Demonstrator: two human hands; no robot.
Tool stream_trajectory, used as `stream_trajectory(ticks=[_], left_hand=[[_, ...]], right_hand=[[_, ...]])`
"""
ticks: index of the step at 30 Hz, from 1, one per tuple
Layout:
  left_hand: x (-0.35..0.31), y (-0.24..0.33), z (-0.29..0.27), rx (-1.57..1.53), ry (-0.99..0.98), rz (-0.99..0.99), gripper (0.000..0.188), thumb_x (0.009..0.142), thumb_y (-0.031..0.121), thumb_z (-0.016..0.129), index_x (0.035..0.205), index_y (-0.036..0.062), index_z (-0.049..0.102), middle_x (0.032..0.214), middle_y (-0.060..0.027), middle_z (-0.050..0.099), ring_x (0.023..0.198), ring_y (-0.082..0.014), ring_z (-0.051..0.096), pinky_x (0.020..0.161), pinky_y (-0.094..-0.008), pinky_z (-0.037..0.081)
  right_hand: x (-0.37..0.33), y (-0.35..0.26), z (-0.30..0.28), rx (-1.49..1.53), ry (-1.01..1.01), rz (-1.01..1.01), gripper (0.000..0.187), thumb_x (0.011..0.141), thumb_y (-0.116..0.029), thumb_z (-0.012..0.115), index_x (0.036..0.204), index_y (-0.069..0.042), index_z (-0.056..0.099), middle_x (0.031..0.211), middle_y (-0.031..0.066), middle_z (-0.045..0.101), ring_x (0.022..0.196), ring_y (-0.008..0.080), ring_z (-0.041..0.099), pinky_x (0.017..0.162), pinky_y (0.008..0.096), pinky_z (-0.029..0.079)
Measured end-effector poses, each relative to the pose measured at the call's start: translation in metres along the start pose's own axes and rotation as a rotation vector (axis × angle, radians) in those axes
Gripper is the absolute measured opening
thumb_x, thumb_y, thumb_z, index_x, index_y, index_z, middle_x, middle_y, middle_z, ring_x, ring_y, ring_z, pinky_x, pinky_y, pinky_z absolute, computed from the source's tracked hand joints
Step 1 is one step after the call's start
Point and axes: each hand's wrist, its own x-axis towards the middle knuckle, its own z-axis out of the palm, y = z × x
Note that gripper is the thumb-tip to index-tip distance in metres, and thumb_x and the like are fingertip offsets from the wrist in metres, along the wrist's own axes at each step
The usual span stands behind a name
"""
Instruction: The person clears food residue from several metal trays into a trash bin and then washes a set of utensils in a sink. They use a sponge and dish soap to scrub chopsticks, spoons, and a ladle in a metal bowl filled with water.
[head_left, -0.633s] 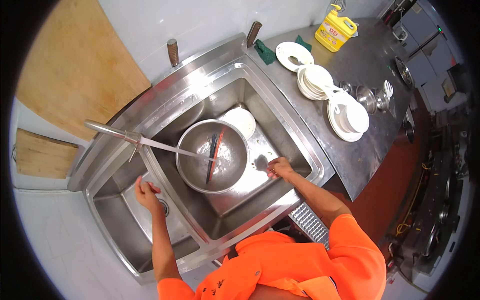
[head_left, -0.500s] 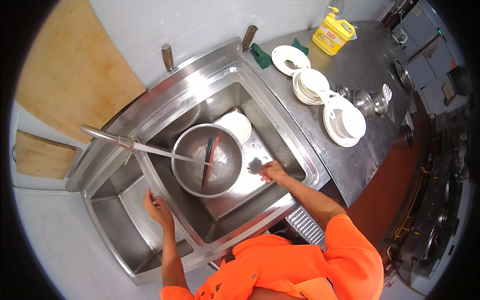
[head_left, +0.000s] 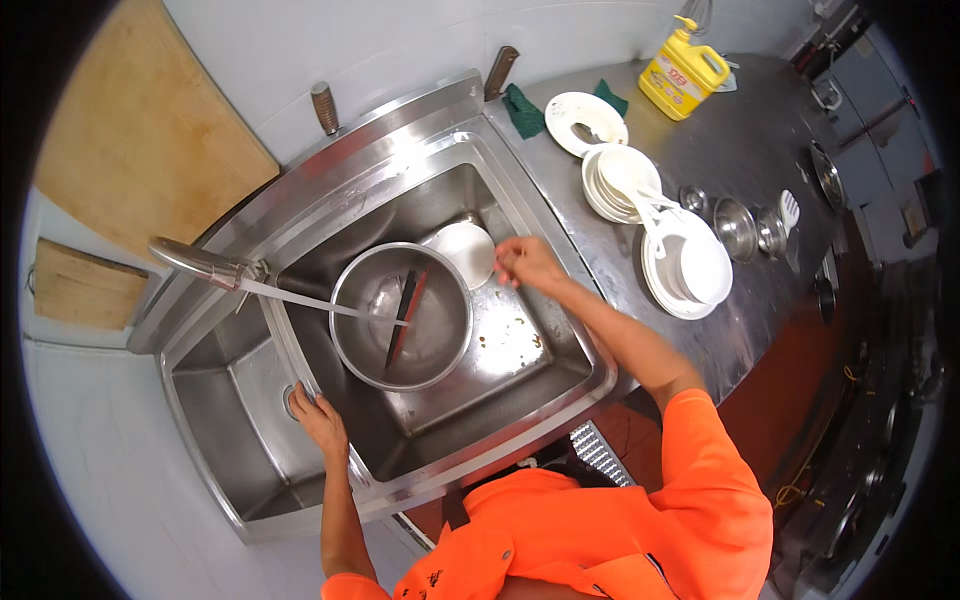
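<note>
Behind bowl (head_left: 437, 335), wht dish (head_left: 468, 252) pt. hidden.

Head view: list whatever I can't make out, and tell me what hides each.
All in the head view:
- White disc: one side hidden behind the steel bowl.
- Right hand: fingers curled and slightly blurred; whether they touch the disc is unclear.
- Drain: partly covered by the left hand.
- Brown handles: lower ends hidden behind the sink's raised back edge.
- Dark equipment: dim, cut off by the lens rim.
</note>
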Motion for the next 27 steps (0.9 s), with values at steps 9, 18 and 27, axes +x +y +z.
stream_trajectory(ticks=[9,18,27], left_hand=[[-0.002,-0.004,-0.001,-0.029,-0.043,-0.068,0.043,0.085,0.006,0.043,0.126,-0.0009,0.035,0.126,-0.0254,0.034,0.116,-0.0413,0.035,0.098,-0.0434,0.03],[0.003,0.002,-0.002,0.034,-0.08,-0.104,0.043,0.086,0.01,0.043,0.128,0.0006,0.035,0.126,-0.0283,0.033,0.116,-0.0438,0.035,0.097,-0.0443,0.03],[0.005,0.004,-0.003,0.047,-0.093,-0.127,0.045,0.086,0.011,0.044,0.128,0.0003,0.034,0.127,-0.0285,0.032,0.116,-0.0436,0.035,0.096,-0.0439,0.032]], right_hand=[[0.162,-0.094,-0.085,-1.267,0.724,-0.592,0.022,0.074,-0.011,0.054,0.096,-0.006,0.055,0.093,0.0141,0.058,0.091,0.0314,0.055,0.077,0.0439,0.045],[0.188,-0.08,-0.069,-1.397,0.692,-0.481,0.02,0.079,-0.014,0.047,0.091,-0.003,0.057,0.09,0.0152,0.059,0.085,0.0333,0.058,0.073,0.0472,0.044],[0.084,-0.005,0.084,-0.455,0.025,-0.332,0.025,0.075,-0.017,0.056,0.094,-0.002,0.062,0.072,0.0182,0.062,0.067,0.0276,0.062,0.062,0.0367,0.047]])
